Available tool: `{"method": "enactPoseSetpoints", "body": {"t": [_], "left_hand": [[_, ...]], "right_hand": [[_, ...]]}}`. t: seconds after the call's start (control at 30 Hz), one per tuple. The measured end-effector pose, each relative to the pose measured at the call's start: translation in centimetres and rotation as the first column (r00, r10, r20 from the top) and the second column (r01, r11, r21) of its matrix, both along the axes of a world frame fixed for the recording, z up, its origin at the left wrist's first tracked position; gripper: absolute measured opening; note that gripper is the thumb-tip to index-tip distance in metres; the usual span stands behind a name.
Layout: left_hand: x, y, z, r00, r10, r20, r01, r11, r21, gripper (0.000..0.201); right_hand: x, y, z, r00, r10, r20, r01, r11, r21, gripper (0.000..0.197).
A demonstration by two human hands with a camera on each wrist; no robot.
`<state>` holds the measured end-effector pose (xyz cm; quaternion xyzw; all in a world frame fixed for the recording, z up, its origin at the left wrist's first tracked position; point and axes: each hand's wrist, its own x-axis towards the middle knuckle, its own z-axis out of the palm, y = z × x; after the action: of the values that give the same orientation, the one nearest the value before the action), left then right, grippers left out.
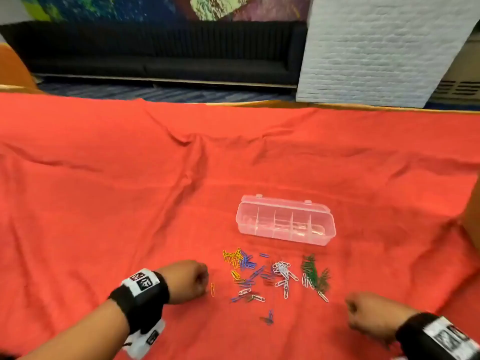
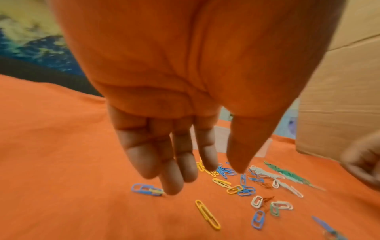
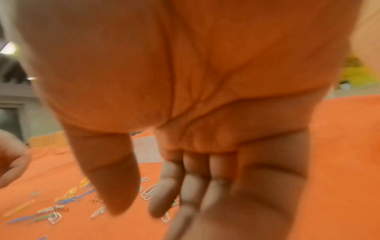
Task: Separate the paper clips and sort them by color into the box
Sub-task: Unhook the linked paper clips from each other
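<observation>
Clear plastic compartment box [image 1: 285, 220], lid shut, lies on the red cloth [image 1: 104, 203]. Mixed paper clips [image 1: 270, 276] are scattered just at its 6 o'clock: yellow and blue toward 9, white central, green toward 3. One yellow paper clip [image 1: 212, 289] lies apart, just beside the left hand [image 1: 187, 281]. Left hand: fingers loosely bent, holding nothing. Right hand [image 1: 363, 311], at the pile's 4 o'clock: likewise relaxed, empty.

Red cloth [image 1: 104, 190] covers the table — closed clear box [image 1: 285, 220], scattered paper clips [image 1: 270, 275].
</observation>
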<state>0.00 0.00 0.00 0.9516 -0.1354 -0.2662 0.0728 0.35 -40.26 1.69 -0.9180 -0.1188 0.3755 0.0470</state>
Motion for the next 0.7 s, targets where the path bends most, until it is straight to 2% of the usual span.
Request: {"method": "enactPoseSetpoints", "body": {"t": [0.07, 0.13, 0.2, 0.3, 0.4, 0.5, 0.63, 0.7], "left_hand": [[1.3, -0.3, -0.8, 0.994, -0.011, 0.112, 0.005, 0.998, 0.056, 0.020], [2.1, -0.5, -1.6, 0.982, -0.034, 0.186, 0.014, 0.994, 0.107, 0.019], [2.2, -0.6, -2.9, 0.974, -0.102, 0.201, 0.079, 0.990, 0.120, 0.018], [1.9, -0.9, -3.6, 0.956, -0.198, 0.216, 0.189, 0.980, 0.064, 0.019], [1.7, -1.3, -3.7, 0.929, -0.278, 0.244, 0.273, 0.960, 0.057, 0.023], [1.1, -2.4, -3.5, 0.911, -0.268, 0.314, 0.265, 0.963, 0.052, 0.021], [0.8, -5.3, -3.6, 0.886, -0.257, 0.385, 0.265, 0.964, 0.034, 0.018], [0.7, -6.9, -3.7, 0.880, -0.253, 0.402, 0.263, 0.964, 0.031, 0.018]], "right_hand": [[1.3, 0.4, -1.4, 0.991, -0.010, 0.137, 0.015, 0.999, -0.030, 0.018], [2.5, 0.7, -2.9, 0.980, 0.027, 0.198, -0.027, 1.000, -0.005, 0.011], [2.8, 0.8, -4.5, 0.966, 0.055, 0.252, -0.064, 0.998, 0.028, 0.003], [2.9, 0.7, -5.7, 0.937, 0.053, 0.346, -0.077, 0.996, 0.054, 0.005], [3.1, 0.5, -6.7, 0.921, 0.048, 0.387, -0.063, 0.998, 0.026, 0.012], [2.9, 0.7, -7.1, 0.900, 0.049, 0.434, -0.058, 0.998, 0.008, 0.018], [1.7, 2.4, -6.7, 0.886, 0.146, 0.440, -0.132, 0.989, -0.062, 0.002], [0.9, 3.0, -6.5, 0.886, 0.162, 0.435, -0.143, 0.987, -0.076, 0.010]]}}
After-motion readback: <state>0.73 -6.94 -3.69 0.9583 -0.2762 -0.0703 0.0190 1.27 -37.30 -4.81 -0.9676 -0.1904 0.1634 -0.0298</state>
